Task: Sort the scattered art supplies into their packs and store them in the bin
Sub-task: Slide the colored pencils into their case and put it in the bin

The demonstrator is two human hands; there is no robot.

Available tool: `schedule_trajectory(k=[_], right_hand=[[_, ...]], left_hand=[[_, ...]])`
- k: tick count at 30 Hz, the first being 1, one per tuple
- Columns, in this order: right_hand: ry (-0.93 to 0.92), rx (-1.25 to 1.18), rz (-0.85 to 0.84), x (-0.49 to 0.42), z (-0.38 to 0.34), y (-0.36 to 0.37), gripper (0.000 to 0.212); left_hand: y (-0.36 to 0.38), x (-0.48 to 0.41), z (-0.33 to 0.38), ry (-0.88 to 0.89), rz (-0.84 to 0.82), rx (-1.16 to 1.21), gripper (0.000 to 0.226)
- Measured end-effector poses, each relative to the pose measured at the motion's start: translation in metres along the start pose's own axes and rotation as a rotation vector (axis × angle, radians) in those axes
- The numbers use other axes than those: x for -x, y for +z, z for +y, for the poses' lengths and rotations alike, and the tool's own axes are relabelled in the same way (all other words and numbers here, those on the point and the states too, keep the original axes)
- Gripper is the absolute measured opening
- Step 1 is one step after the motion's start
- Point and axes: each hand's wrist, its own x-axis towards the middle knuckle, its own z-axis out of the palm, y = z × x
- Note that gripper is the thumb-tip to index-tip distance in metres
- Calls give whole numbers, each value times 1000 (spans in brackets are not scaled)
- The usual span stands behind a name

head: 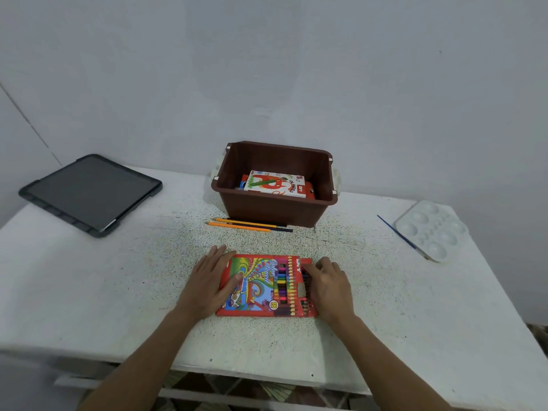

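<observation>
Oil pastels pack [275, 185] binned at 12 o'clock. Closing colour pencil pack [261, 289], left fingers [218, 256] flat, right fingers [324, 264] curled on flap; orange pencils [246, 225], paintbrush [400, 235] outstanding.

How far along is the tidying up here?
Done: an oil pastels pack lies in the brown bin. In hand: the left hand rests on the colour pencil pack on the table while the right hand works at its open end. Left: that pack, two orange pencils before the bin, the paintbrush and palette.

we see the pencil pack [267, 286] mid-tabletop [89, 292], two pencils [249, 225] behind it, the bin [274, 209] beyond, tablet [89, 192] far-left corner, palette [431, 228] right edge.
</observation>
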Motion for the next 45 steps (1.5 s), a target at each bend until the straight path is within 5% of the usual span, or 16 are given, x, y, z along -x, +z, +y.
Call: schedule_trajectory(k=[6, 12, 17, 23, 27, 35, 38, 40, 45], right_hand=[[24, -231, 9, 3, 8, 5, 32], [88, -425, -4, 11, 5, -6, 72], [116, -475, -50, 14, 5, -8, 79], [118, -487, -49, 18, 7, -6, 71], [102, -478, -42, 18, 8, -5, 65], [100, -462, -41, 16, 9, -7, 51], [99, -453, -65, 11, 10, -11, 46], [84, -435, -56, 5, 10, -14, 38], [58, -450, 38, -10, 0, -23, 26]], left_hand=[[-1, -2, 6, -66, 6, 48, 80], [-16, -25, 15, -95, 171, -20, 56], [-31, -56, 15, -104, -17, -295, 56], [-40, -71, 16, -73, -221, -487, 64], [-41, -70, 12, -13, -34, -472, 53], [-43, -66, 8, 178, 36, -647, 36], [-42, -68, 13, 262, 194, -451, 25], [-45, -67, 28, 252, 276, -83, 8], [-54, -60, 79, -96, 174, 747, 4]])
